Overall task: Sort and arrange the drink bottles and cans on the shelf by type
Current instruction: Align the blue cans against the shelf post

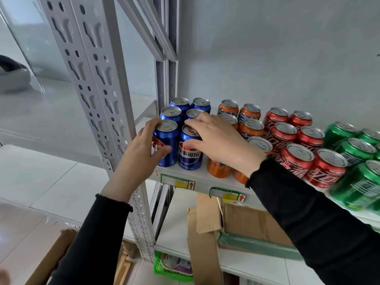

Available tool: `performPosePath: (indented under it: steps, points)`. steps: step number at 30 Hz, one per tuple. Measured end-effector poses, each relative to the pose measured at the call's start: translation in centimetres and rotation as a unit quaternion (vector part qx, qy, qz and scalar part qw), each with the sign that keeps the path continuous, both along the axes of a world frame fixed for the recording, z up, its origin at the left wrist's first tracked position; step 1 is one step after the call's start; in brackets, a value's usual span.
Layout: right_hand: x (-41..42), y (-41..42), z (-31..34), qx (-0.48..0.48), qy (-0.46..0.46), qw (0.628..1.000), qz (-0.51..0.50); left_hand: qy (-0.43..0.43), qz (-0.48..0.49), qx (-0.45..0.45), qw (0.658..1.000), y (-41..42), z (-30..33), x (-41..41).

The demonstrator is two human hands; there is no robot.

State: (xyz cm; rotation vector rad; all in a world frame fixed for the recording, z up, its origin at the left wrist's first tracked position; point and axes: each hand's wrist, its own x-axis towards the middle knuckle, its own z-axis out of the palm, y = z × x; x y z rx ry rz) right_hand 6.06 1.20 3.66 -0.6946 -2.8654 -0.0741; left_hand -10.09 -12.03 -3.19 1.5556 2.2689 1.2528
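The left hand's [141, 153] grip wraps the front-left blue can [166, 143]; the right hand's [221, 140] grip pinches the neighbouring blue can [190, 148] from above. Both stand at the shelf's [202, 177] 9 o'clock end; orange cans [251, 125], red cans [296, 155] and green cans [356, 151] follow toward 3 o'clock.

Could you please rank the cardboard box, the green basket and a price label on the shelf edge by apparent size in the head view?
1. Cardboard box, largest.
2. Green basket, though only partly visible behind the upright.
3. Price label, smallest.
The basket lies lower and farther, so true sizes remain unsure.
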Motion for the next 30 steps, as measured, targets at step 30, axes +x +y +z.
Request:
performPosePath:
  steps: [30]
  points:
    - [-4.5, 8.0, 2.6, -0.052, -0.029, 0.998, -0.021, 0.115, -0.035, -0.252, 0.96, 11.4, 8.9, -4.7]
